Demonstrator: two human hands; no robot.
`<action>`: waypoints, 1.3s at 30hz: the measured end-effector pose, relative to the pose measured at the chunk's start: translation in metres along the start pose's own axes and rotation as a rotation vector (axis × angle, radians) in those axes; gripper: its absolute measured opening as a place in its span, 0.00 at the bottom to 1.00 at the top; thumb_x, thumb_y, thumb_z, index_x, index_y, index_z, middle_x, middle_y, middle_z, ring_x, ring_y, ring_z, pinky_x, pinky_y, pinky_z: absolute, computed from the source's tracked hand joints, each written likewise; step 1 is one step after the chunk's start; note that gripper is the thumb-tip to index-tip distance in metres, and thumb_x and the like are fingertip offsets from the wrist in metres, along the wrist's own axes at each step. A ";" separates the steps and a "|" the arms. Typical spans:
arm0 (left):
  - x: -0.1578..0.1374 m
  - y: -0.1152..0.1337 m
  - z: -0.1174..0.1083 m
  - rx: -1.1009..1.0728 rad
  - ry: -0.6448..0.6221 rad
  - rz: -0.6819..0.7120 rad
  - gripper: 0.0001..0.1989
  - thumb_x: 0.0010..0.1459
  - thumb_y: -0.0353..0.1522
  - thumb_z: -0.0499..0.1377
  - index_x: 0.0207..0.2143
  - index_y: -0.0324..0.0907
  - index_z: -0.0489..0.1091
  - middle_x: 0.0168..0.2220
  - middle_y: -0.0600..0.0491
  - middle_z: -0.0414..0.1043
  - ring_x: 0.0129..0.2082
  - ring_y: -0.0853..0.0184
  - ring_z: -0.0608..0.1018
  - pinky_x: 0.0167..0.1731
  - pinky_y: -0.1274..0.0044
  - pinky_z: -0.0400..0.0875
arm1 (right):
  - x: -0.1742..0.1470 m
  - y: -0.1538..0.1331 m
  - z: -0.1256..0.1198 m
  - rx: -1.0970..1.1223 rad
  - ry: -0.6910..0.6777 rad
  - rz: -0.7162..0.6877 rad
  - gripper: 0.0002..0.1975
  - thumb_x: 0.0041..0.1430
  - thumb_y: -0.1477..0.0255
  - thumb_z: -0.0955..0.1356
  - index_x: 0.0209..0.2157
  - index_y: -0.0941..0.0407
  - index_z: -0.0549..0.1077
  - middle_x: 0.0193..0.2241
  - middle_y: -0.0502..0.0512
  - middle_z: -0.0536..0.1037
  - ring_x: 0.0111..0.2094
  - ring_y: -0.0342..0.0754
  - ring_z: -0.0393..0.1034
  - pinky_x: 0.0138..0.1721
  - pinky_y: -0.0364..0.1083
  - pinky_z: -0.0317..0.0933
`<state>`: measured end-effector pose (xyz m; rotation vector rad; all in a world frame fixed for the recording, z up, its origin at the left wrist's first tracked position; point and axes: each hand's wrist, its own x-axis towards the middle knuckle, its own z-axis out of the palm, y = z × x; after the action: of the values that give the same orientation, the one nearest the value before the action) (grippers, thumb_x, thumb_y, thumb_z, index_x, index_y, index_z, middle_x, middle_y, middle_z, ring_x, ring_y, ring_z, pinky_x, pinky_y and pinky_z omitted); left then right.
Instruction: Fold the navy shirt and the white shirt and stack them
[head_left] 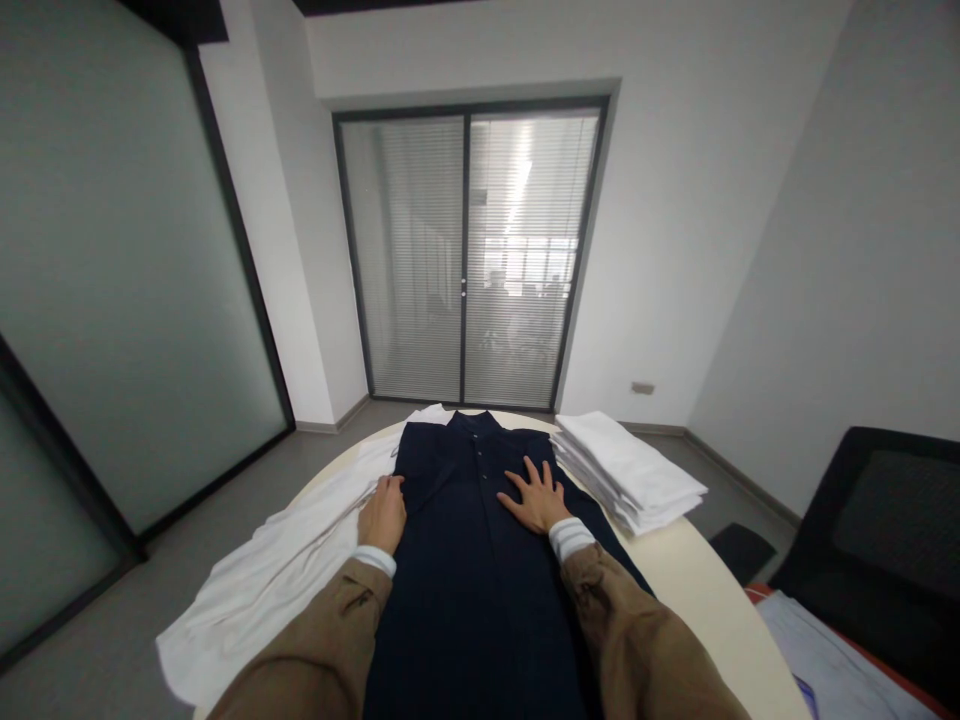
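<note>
A navy button-up shirt (480,560) lies front up on the table, its collar at the far end and small buttons down the upper front. At the shirt's left edge, below the shoulder, my left hand (383,514) is closed with its fingers curled on the cloth. My right hand (536,497) is open, fingers spread flat on the right side of the shirt's chest. White cloth (277,570) is spread along the left, partly under the navy shirt and hanging over the table edge.
A stack of folded white cloth (626,470) sits at the right on the round cream table (694,590). A black chair (877,510) stands at the right, with pale fabric (825,650) low beside it. Glass doors with blinds (465,260) are beyond the table.
</note>
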<state>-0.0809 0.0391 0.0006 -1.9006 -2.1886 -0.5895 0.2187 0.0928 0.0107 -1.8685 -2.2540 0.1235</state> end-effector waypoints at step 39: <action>-0.019 0.057 0.016 -0.094 -0.059 0.183 0.20 0.63 0.37 0.52 0.56 0.43 0.69 0.60 0.44 0.62 0.59 0.56 0.64 0.58 0.64 0.57 | -0.024 0.013 -0.018 0.438 0.261 -0.333 0.43 0.51 0.82 0.63 0.66 0.46 0.49 0.69 0.51 0.28 0.69 0.51 0.29 0.66 0.54 0.40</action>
<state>-0.0201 0.0344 -0.0116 -2.1633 -2.0229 -0.6211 0.2394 0.0709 0.0235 -1.2015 -2.1086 0.2763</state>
